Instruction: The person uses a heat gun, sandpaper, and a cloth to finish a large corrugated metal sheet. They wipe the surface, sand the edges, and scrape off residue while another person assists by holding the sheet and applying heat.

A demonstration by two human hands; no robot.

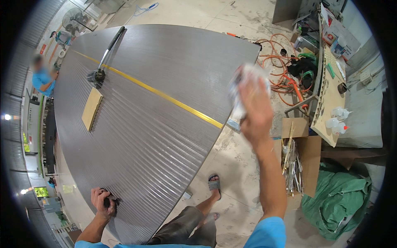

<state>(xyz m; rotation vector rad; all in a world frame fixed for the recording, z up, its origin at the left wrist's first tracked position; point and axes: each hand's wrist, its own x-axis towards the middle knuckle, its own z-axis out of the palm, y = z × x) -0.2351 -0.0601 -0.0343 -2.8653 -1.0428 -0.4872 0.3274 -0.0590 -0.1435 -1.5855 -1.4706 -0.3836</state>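
The white cloth (245, 89) is a crumpled, blurred wad, held up in the air above the right edge of the large grey ribbed panel (144, 136). The right hand (255, 109) has its fingers curled tight around it, seen from the back. The panel is a wide sheet with fine parallel grooves, and a thin yellow strip (159, 94) runs across it at a slant. The left hand (103, 202) is closed on a small dark object (108, 201) at the panel's near edge; what the object is cannot be told. Farther up the panel lie a flat wooden block (92, 108) and, just beside it, a mallet (103, 62) with a long handle. Orange cable (285, 82) lies coiled on the floor beyond the cloth.
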